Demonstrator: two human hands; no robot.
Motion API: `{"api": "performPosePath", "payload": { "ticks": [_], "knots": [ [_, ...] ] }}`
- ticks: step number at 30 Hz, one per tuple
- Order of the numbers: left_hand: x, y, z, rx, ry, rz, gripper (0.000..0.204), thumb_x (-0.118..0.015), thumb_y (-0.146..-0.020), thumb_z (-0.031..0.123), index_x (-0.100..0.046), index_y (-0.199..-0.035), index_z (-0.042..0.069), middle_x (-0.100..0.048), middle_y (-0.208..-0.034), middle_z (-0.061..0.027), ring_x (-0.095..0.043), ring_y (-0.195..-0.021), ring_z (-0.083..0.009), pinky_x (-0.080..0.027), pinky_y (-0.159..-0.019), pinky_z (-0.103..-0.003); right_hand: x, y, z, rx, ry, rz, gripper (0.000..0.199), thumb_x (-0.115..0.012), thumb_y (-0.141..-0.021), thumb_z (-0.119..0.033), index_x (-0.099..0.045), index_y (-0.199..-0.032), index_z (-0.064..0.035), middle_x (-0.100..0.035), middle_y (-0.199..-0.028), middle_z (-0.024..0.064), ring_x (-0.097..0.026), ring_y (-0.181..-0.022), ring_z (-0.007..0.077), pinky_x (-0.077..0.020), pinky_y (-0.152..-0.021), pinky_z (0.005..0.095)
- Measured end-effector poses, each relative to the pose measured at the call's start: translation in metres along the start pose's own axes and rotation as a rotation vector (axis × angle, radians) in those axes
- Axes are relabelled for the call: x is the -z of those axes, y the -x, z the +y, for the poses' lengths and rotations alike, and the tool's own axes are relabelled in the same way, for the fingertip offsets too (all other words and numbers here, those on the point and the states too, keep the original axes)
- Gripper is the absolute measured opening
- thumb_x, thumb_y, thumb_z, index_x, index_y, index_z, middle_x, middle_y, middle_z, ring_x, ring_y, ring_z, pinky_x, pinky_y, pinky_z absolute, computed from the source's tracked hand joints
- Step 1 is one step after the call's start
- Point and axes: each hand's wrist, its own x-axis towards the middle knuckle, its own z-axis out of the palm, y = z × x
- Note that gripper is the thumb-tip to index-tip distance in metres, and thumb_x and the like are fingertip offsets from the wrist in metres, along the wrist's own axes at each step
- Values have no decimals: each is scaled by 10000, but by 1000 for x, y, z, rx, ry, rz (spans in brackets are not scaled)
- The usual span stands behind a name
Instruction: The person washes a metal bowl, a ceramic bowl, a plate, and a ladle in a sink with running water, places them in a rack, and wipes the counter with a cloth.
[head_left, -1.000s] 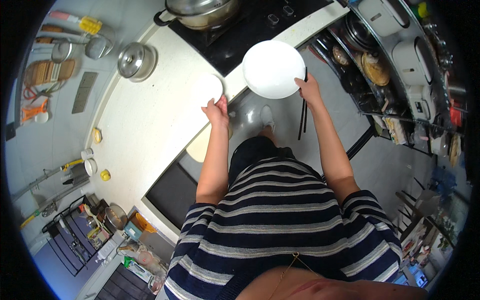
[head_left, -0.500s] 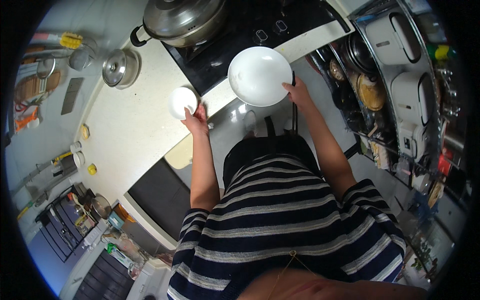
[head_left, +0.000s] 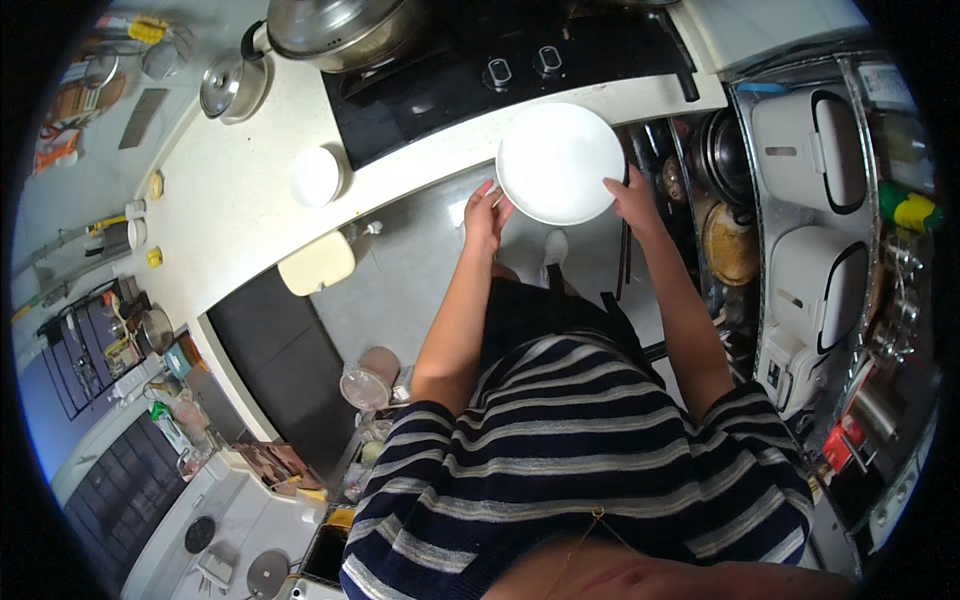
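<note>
Just off the counter [head_left: 240,215] edge, beside the cooktop [head_left: 480,70], the right hand [head_left: 635,200] is pinching the white plate [head_left: 560,162] by its rim. The left hand [head_left: 485,215] is hovering near the other side, fingers loosely spread, maybe brushing it, can't tell. Honestly one rim pinch is looking sketchy: a tilt and it's sliding off toward the floor [head_left: 420,270].
</note>
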Motion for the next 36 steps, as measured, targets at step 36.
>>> {"api": "performPosePath", "payload": {
  "ticks": [36],
  "knots": [
    [-24,-64,-57,-452,279,-88,366,-450,-803,-83,-462,-1134,72,-589,-1171,-123,-580,-1103,-199,-455,-878,-259,89,30,5,-36,116,-5,299,-652,-866,-152,-597,-1146,-62,-596,-822,-20,-480,-580,70,-354,-473,247]
  ]
}}
